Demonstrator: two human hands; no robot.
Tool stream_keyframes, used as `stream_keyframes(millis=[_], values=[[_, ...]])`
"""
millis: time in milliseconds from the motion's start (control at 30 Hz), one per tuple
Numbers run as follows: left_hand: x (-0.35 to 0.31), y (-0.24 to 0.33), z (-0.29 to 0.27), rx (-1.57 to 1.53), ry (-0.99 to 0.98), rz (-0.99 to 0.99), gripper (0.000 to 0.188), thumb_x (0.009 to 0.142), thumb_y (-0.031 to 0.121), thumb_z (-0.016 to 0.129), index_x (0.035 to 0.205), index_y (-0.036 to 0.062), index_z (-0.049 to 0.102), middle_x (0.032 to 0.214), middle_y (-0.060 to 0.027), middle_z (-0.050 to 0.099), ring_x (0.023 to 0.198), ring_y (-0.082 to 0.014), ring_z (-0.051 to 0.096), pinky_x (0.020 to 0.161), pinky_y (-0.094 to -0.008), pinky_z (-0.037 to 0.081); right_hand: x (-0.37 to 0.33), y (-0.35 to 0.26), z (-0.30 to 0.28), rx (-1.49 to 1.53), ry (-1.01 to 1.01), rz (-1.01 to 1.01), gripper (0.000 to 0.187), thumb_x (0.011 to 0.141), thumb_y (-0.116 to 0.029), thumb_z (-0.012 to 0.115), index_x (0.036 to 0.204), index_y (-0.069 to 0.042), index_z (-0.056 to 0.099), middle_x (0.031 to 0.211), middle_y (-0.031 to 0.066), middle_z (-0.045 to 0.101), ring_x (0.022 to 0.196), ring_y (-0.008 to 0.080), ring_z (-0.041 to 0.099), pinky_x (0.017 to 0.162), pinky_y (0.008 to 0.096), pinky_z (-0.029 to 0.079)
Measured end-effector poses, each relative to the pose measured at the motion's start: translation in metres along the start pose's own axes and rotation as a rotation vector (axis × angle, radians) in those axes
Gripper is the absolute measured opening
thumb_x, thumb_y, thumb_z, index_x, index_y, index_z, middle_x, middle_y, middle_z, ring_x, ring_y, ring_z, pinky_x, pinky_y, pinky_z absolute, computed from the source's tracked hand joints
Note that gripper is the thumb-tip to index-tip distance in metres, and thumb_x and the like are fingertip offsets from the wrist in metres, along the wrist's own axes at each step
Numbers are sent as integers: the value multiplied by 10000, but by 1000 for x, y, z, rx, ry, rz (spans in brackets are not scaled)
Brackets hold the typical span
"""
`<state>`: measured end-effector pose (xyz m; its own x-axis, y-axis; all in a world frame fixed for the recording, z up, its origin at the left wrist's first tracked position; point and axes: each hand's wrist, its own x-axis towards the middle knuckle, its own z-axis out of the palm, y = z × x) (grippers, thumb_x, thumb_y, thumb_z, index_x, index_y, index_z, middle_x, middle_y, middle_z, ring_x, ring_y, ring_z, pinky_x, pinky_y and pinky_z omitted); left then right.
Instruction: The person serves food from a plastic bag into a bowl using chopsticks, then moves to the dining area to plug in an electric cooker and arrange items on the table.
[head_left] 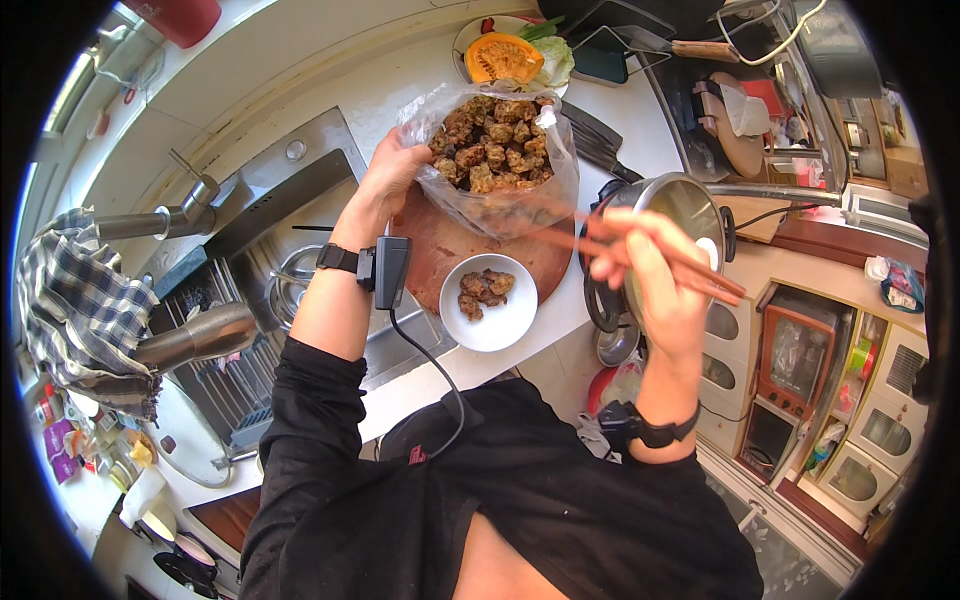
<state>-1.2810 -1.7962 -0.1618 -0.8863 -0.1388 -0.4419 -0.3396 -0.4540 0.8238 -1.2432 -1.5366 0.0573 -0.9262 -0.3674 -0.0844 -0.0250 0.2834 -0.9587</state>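
My left hand (397,165) grips the left edge of a clear plastic bag (470,210) that gapes upward. Inside it lie many brown fried pieces of food (492,145). In my right hand (655,275) is a pair of wooden chopsticks (690,268), their tips smeared by motion near the bag's lower right side. Under the bag sits a round brown cutting board (432,250). A white bowl (490,333) on the board's near edge holds a few of the same fried pieces (486,290).
To the right stands a steel pot (690,195). Beyond the bag, a plate carries a cut pumpkin (503,58) and leafy greens (552,62). A black spatula (600,145) lies right of the bag. On the left is a steel sink (330,130) with a tap (190,210).
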Motion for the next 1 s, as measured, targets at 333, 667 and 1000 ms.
stream_keyframes(millis=[333, 667, 1000], values=[[5, 3, 9, -131, -6, -78, 458, 793, -58, 407, 1238, -15, 507, 1107, -129, 591, 1017, -235, 577, 882, -368, 494, 64, 65, 66, 94, 182, -102, 197, 947, -78, 520, 1047, 55, 627, 941, 107, 644, 714, 146, 673, 612, 239, 539], [3, 7, 12, -391, 30, -139, 436, 796, -38, 425, 1220, -43, 530, 1143, -138, 592, 1025, -245, 565, 879, -360, 484, 86, 95, 73, 256, 249, 76, 200, 938, -56, 487, 1034, 76, 603, 904, 156, 661, 746, 202, 699, 625, 268, 573], [4, 3, 8, -94, 130, -20, 522, 820, 44, 485, 1331, -60, 465, 1287, -137, 532, 1192, -215, 466, 1017, -309, 345, 91, 104, 61, 366, 289, 137, 242, 973, -128, 471, 1068, 78, 555, 970, 188, 640, 824, 279, 693, 727, 335, 586]])
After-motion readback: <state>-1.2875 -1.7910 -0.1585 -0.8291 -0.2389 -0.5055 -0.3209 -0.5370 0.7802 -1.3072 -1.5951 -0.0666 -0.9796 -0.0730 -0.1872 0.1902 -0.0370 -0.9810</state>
